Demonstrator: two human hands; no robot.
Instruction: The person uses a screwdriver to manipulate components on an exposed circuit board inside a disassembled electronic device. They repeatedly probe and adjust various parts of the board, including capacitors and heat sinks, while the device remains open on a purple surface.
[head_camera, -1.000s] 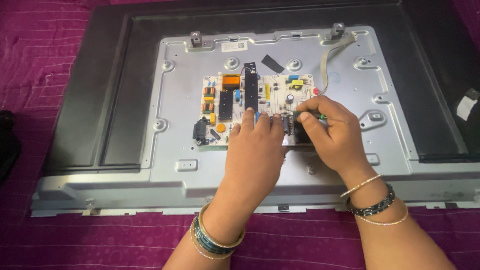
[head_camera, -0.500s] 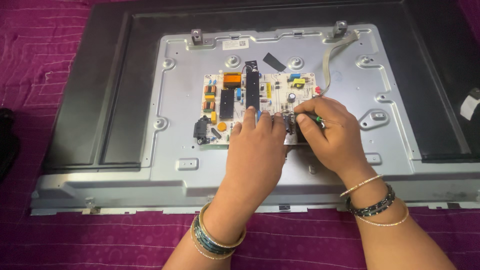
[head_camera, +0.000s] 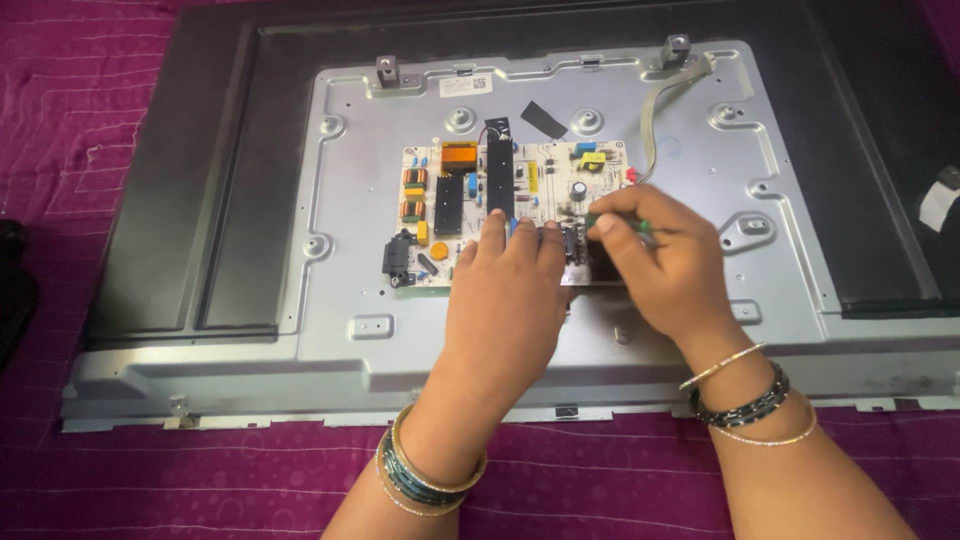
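A flat television lies face down, its grey metal back plate (head_camera: 330, 330) bare. A pale circuit board (head_camera: 470, 195) with orange and black parts is fixed at the plate's middle. My left hand (head_camera: 505, 300) rests flat on the board's lower middle, fingers together and pressing down. My right hand (head_camera: 660, 265) is closed around a thin green-handled tool (head_camera: 618, 222), whose tip meets the board's right part beside a black capacitor (head_camera: 579, 190). Both wrists wear bangles. The board's lower right is hidden under my hands.
A grey ribbon cable (head_camera: 665, 100) curves from the plate's top right toward the board. The television's black frame (head_camera: 180, 200) surrounds the plate. All of it lies on a magenta patterned cloth (head_camera: 60, 120). A dark object (head_camera: 12, 290) sits at the left edge.
My right hand has shifted slightly on the board's right part with the tool. My left hand stays pressed on the board.
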